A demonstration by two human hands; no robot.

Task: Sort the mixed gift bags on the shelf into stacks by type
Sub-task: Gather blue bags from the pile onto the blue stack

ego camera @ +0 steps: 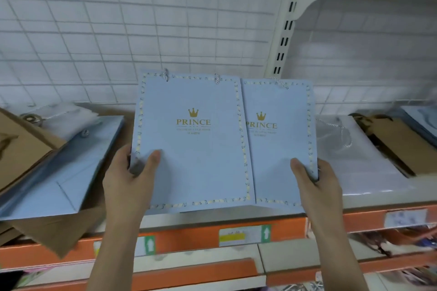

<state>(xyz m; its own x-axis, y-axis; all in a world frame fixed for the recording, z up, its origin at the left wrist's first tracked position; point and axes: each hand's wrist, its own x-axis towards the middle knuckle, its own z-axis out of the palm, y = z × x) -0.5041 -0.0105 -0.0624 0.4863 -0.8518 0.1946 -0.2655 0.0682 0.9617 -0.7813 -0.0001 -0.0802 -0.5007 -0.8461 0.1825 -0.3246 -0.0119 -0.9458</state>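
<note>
Two pale blue gift bags marked PRINCE with a gold crown are held up flat above the shelf (236, 218), in front of its white grid back wall. The left bag (192, 144) overlaps the left edge of the right bag (281, 146), and both face the camera with their cord handles at the top.

The left hand (128, 182) has its grip on the left bag's lower left edge, thumb on the front and fingers curled behind. The right hand (315, 184) pinches the right bag's lower right edge the same way.

On the shelf to the left of the held bags lies a flat blue bag (66, 172), with brown paper bags (21, 146) overlapping it and a white bag (71, 120) behind. To the right of the held bags lies a white stack (354, 163), then a brown bag (404, 146) beyond it. The shelf's orange front edge carries price labels (244, 235) below the held bags.
</note>
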